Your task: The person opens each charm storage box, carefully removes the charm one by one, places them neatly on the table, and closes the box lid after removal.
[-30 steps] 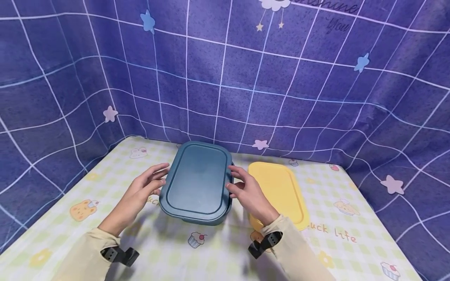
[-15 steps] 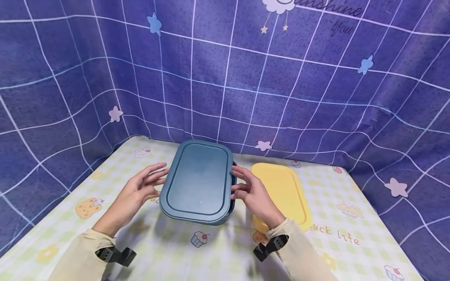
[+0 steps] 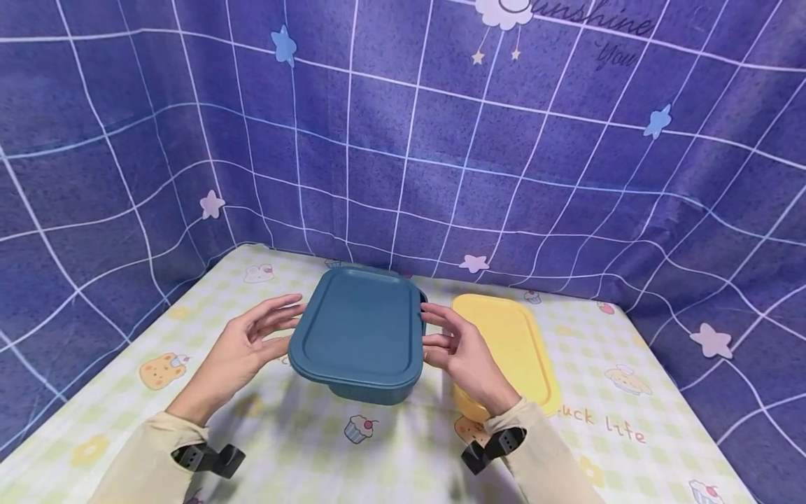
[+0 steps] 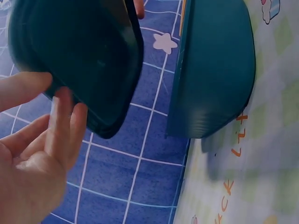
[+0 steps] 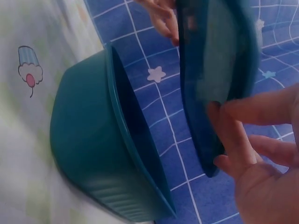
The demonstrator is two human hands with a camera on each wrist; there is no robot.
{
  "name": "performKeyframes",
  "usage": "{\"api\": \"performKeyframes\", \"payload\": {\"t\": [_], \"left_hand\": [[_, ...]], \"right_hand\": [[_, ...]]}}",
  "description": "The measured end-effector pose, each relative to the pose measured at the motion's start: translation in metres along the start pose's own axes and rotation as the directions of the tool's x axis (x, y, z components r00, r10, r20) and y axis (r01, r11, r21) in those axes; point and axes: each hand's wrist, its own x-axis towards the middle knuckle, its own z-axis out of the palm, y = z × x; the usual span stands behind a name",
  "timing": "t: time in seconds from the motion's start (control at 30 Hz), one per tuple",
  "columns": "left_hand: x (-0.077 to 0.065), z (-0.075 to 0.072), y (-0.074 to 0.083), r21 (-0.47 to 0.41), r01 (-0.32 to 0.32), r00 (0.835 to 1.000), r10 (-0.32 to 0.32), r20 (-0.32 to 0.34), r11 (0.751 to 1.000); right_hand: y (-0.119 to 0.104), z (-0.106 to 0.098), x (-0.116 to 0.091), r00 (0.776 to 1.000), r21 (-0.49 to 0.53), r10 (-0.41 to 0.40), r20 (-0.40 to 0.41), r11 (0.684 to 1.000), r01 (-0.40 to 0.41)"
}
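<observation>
Both hands hold a dark teal lid [image 3: 362, 325] by its opposite sides, above a teal food container [image 3: 371, 395]. The left hand [image 3: 255, 337] pinches the lid's left edge; in the left wrist view its thumb and fingertips lie at the rim. On the other side the right hand [image 3: 464, 350] pinches the right edge between thumb and fingers. Both wrist views show a gap between the lid [image 5: 219, 70] and the open-topped container [image 5: 88, 130], which stands on the tablecloth. From the head view the lid hides most of the container.
A yellow rectangular box top [image 3: 504, 343] lies on the table right of the teal container, partly behind the right hand. The checked tablecloth [image 3: 302, 448] carries printed cartoons. A blue grid-patterned curtain [image 3: 403, 126] closes off the back and sides.
The lid's tilt has altered: its far edge has dropped and its near edge has come up, showing more of the container's front. The hands stay at its sides. The head view has shifted slightly.
</observation>
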Motion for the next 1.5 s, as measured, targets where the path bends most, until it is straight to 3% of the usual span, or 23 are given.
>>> {"api": "performKeyframes", "payload": {"t": [0.4,0.67,0.87,1.0,1.13,1.23,1.4,1.5], "left_hand": [[-0.002,0.003,0.001,0.076,-0.057,0.993,0.064,-0.099,0.996],[-0.002,0.006,0.007,0.153,-0.090,0.983,0.113,-0.146,0.984],[-0.003,0.006,0.007,0.220,-0.122,0.975,0.159,-0.156,0.968],[-0.003,0.006,0.006,0.237,-0.190,0.960,0.231,-0.159,0.953],[-0.003,0.004,0.006,0.221,-0.270,0.935,0.310,-0.171,0.937],[-0.003,0.002,0.007,0.159,-0.326,0.919,0.352,-0.181,0.932],[-0.002,0.003,0.010,0.004,-0.372,0.913,0.367,-0.179,0.928],[-0.002,0.003,0.012,-0.018,-0.367,0.916,0.357,-0.185,0.930]], "right_hand": [[0.003,0.000,-0.002,0.998,-0.067,-0.028,-0.054,0.997,0.024],[0.004,0.003,-0.004,0.990,-0.078,-0.088,-0.113,0.994,0.080],[0.007,0.001,-0.003,0.985,-0.160,-0.157,-0.071,0.977,0.144],[0.008,0.000,-0.005,0.978,-0.166,-0.203,-0.043,0.967,0.194],[0.006,0.000,-0.007,0.969,-0.149,-0.248,-0.012,0.958,0.244],[0.003,0.000,-0.007,0.965,-0.141,-0.262,0.008,0.955,0.261],[-0.002,0.002,-0.003,0.967,-0.147,-0.254,-0.003,0.957,0.251],[-0.004,0.005,0.002,0.966,-0.150,-0.259,-0.005,0.955,0.255]]}}
